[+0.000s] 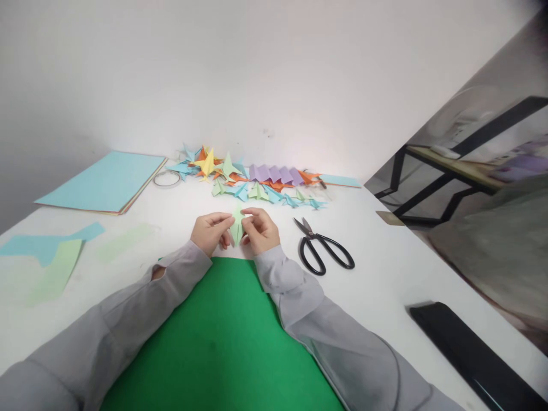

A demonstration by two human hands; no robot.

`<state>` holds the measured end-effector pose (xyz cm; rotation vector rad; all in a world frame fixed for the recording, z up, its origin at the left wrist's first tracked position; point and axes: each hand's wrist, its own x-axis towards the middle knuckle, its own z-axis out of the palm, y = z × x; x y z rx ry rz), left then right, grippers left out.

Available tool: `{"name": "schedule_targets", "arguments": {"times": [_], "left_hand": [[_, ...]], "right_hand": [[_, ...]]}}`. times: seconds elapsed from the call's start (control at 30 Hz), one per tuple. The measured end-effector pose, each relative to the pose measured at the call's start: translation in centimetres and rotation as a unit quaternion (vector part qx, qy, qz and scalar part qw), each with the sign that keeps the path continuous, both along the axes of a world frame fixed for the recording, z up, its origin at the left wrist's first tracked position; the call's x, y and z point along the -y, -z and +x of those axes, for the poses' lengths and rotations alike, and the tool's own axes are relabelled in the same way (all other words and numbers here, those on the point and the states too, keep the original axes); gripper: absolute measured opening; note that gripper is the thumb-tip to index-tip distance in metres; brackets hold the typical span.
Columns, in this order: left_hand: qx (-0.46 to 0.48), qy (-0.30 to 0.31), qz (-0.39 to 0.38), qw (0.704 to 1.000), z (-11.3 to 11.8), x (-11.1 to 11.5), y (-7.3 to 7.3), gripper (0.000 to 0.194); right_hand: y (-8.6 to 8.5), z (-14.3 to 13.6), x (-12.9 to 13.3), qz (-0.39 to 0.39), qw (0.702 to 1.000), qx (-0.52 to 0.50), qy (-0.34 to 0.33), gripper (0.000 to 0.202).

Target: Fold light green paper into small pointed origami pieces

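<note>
A small light-green folded paper piece (pixel 237 227), pointed at its lower end, is held upright between my two hands over the white table. My left hand (pixel 211 232) pinches its left edge between thumb and fingers. On the other side, my right hand (pixel 259 229) grips the right edge in the same way. Below the hands lies a green sheet (pixel 222 337), partly covered by my grey sleeves. Black-handled scissors (pixel 319 242) rest to the right of my right hand, their blades slightly apart.
Folded paper figures (pixel 208 164) in several colours and a purple pleated strip (pixel 276 174) line the wall. At left are a stack of coloured paper (pixel 105 181), a ring (pixel 166 179), blue scraps (pixel 43 245) and green scraps (pixel 60 268). A black object (pixel 475 354) lies front right.
</note>
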<state>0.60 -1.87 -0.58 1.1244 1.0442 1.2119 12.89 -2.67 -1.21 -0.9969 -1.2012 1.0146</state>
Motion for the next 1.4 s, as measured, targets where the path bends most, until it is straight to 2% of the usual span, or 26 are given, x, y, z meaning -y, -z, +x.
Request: {"name": "schedule_targets", "arguments": {"times": [0.17,0.3,0.57,0.77,0.97,1.23,1.4], "left_hand": [[-0.015,0.004,0.042,0.999,-0.07,0.16,-0.07,0.045],[-0.062,0.022,0.038,0.997,0.0,0.3,-0.21,0.037],[-0.088,0.036,0.021,0.995,0.05,0.43,-0.49,0.02],[-0.088,0.031,0.049,0.994,0.35,0.73,-0.74,0.021],[-0.107,0.048,0.034,0.992,0.25,0.91,-0.73,0.022],[-0.103,0.014,0.059,0.993,0.2,0.66,-0.25,0.035],[-0.098,-0.03,0.073,0.992,0.1,0.48,-0.44,0.027]], "right_hand": [[-0.03,-0.07,-0.07,-0.033,0.999,-0.003,0.026,0.024],[-0.12,0.11,-0.08,-0.036,0.999,0.013,0.036,0.02],[0.61,0.39,-0.25,0.011,0.997,0.042,0.061,0.018],[0.58,0.42,-0.31,0.011,0.997,0.042,0.066,0.019],[0.72,0.34,-0.54,0.003,0.998,0.031,0.061,0.023],[0.22,0.29,-0.47,-0.04,0.999,-0.006,0.022,0.022],[0.03,0.28,-0.38,-0.059,0.998,0.001,-0.012,0.023]]}}
